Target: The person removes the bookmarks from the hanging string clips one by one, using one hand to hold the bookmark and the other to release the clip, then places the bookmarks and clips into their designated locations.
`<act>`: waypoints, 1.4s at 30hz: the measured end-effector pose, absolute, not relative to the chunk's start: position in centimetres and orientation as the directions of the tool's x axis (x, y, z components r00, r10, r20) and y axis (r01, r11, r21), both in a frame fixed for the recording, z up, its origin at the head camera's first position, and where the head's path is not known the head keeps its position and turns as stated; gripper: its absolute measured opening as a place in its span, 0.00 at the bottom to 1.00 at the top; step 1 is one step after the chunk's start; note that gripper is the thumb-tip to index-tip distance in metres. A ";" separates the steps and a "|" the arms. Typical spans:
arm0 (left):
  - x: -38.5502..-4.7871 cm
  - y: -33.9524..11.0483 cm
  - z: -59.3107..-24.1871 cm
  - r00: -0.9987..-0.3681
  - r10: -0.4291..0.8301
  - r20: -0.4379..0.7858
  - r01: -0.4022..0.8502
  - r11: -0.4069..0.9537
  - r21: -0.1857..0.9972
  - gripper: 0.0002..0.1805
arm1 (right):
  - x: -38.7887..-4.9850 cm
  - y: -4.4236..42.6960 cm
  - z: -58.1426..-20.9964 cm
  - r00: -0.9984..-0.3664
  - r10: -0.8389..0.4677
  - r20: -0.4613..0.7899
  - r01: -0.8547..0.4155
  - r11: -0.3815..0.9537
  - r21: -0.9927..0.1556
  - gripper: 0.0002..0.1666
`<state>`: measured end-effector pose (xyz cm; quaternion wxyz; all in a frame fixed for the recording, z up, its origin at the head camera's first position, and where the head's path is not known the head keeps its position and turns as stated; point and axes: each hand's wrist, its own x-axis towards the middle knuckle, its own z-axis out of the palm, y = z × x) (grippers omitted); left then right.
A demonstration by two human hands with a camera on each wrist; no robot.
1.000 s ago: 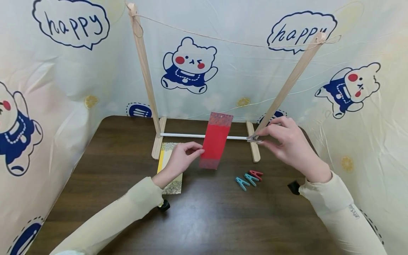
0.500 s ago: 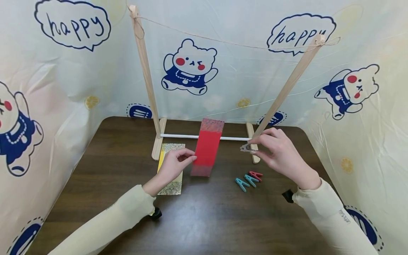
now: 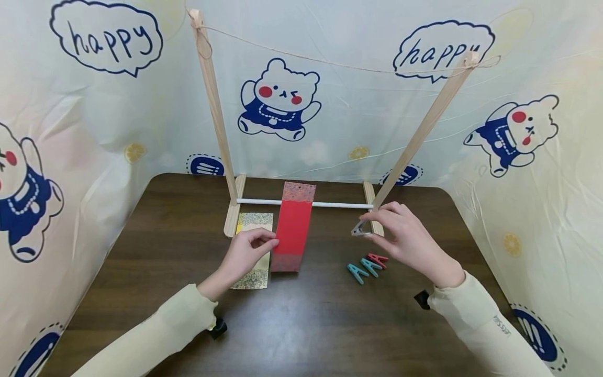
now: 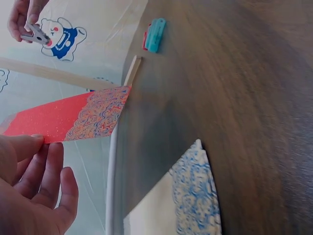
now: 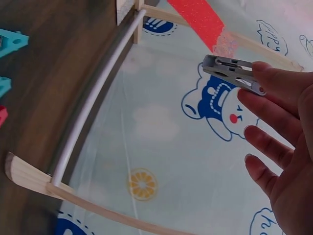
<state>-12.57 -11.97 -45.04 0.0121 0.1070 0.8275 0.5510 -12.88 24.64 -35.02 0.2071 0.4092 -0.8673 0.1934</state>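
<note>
My left hand [image 3: 242, 255] pinches the left edge of a red paper strip [image 3: 294, 228] between thumb and fingers. The strip has patterned bands at both ends and is held above the table, tilted, in front of the white rod. My right hand [image 3: 407, 235] pinches a grey clothespin [image 3: 360, 229] between thumb and forefinger. The right wrist view shows that clothespin [image 5: 232, 71] close up, its other fingers spread below it. Under my left hand lies a cream paper strip [image 3: 254, 275] with patterned ends. Two blue clothespins [image 3: 358, 273] and a red clothespin [image 3: 377, 260] lie below my right hand.
A wooden stand spans the back of the table, with a left post [image 3: 214, 104], a right post [image 3: 424, 133] and a white rod [image 3: 339, 205] low between them. A thin string [image 3: 330, 61] joins the post tops. A printed cloth [image 3: 358, 115] hangs behind.
My left hand has moved left and nearer with the red paper strip. My right hand has come left and nearer, away from the right post, still holding the grey clothespin.
</note>
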 end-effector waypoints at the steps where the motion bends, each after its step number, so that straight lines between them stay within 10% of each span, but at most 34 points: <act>1: -12.5 -12.2 -45.1 -0.978 0.188 0.092 0.158 0.375 0.914 0.06 | -12.9 24.7 -35.2 -0.579 -0.631 0.516 -0.791 0.587 -0.170 0.23; 42: -12.6 -16.7 -48.0 -0.974 0.127 -0.190 -0.125 0.399 0.909 0.13 | -10.9 25.5 -44.0 -0.759 -0.602 0.250 -0.651 0.716 -0.251 0.19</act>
